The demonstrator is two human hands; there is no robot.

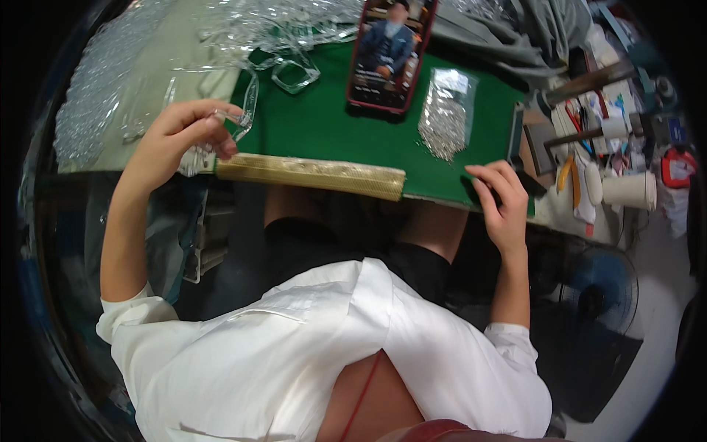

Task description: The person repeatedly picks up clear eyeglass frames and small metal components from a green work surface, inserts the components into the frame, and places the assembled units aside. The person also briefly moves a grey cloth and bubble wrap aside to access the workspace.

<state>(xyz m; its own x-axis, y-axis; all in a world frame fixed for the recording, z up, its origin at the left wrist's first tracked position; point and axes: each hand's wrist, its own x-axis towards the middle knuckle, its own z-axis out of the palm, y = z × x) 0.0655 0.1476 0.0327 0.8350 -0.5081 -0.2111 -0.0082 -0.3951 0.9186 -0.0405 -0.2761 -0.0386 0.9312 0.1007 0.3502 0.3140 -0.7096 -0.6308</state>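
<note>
My left hand (188, 132) pinches a clear plastic glasses frame (246, 118) between thumb and fingers, above the left end of the green mat (317, 125). Part of the frame is hidden behind the fingers. At the mat's right front edge hovers my right hand (503, 195), fingers loosely bent and apart, with nothing visible in it. Beyond it lies a small clear bag (448, 110) of tiny silvery metal pieces, some spilling from its near end. Another clear frame (296, 74) rests on the mat's far left.
A gold-coloured textured strip (309, 175) runs along the table's front edge. At the back stands a phone (387, 55) with a lit screen. Heaps of clear plastic pieces (103, 96) cover the left. Grey cloth (508, 37), tools, a white cup (630, 190) and a fan (600, 291) are rightward.
</note>
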